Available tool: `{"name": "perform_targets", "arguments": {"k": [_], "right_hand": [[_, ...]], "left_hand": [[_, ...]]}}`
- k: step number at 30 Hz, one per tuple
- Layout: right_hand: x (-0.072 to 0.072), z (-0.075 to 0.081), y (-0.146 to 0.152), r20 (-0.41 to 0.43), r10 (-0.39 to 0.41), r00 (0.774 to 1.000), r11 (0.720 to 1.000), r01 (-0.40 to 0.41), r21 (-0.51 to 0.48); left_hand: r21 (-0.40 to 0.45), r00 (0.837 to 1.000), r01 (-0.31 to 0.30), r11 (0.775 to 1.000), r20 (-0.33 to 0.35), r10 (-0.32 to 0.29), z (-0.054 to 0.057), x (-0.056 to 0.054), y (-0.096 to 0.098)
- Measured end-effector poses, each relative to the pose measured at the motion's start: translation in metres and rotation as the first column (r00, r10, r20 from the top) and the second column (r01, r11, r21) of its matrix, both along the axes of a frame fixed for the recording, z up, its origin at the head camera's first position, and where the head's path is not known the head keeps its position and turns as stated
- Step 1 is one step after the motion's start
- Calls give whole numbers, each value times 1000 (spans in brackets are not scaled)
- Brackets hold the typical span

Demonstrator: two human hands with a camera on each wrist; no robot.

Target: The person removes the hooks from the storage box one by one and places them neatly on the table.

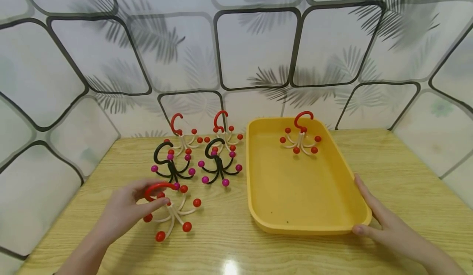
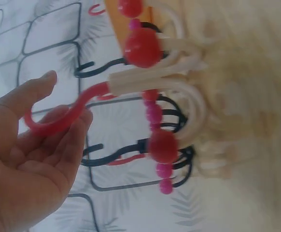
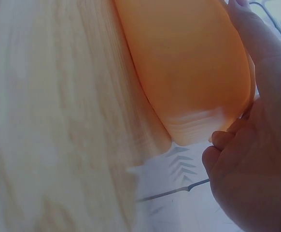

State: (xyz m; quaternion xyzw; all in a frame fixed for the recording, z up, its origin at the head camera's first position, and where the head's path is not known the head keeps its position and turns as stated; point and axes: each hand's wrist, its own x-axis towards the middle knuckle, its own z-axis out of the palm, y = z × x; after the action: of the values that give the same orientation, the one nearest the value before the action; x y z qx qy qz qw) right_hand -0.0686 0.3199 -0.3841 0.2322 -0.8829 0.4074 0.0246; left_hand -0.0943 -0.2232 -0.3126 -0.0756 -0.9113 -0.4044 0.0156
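Note:
On the wooden table stands a hook hanger [image 1: 173,213] with a red hook, white curved arms and red ball tips. My left hand [image 1: 129,207] is around its red hook [image 2: 58,123]. In the left wrist view the thumb is apart from the loosely bent fingers, the hook passing between them. The right hand [image 1: 388,225] holds the near right corner of a yellow tray [image 1: 310,228], thumb at the front rim and fingers along the side. In the right wrist view, bent fingers [image 3: 222,140] lie against the tray's orange-looking wall [image 3: 189,72]. Another red-and-white hanger [image 1: 301,137] stands at the tray's far end.
Behind the left hand stand two black hangers with magenta balls, one on the left [image 1: 171,168] and one on the right [image 1: 219,166]. Farther back are two more red-and-white hangers, left [image 1: 182,141] and right [image 1: 223,137]. A patterned wall [image 1: 255,49] borders the table [image 1: 221,250].

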Motion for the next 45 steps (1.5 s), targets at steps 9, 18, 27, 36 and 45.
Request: {"name": "perform_targets", "arguments": {"k": [9,18,27,36,45], "right_hand": [[-1,-1,1,8,8,1000,1000,-8,-8],[0,-1,2,3,8,1000,1000,-8,6],[0,0,1,18,9,1000,1000,-9,1],[0,-1,2,28,4,1000,1000,-4,4],[0,-1,1,-9,11,1000,1000,-11,8]], "left_hand": [[-6,925,-3,1000,-381,0,31,13,16],[126,835,227,966,-536,-126,45,7,69],[250,921,293,923,-334,-202,32,-13,116],[357,938,331,873,-223,-264,18,-36,149],[418,942,334,845,-179,-283,15,-54,175]]}}
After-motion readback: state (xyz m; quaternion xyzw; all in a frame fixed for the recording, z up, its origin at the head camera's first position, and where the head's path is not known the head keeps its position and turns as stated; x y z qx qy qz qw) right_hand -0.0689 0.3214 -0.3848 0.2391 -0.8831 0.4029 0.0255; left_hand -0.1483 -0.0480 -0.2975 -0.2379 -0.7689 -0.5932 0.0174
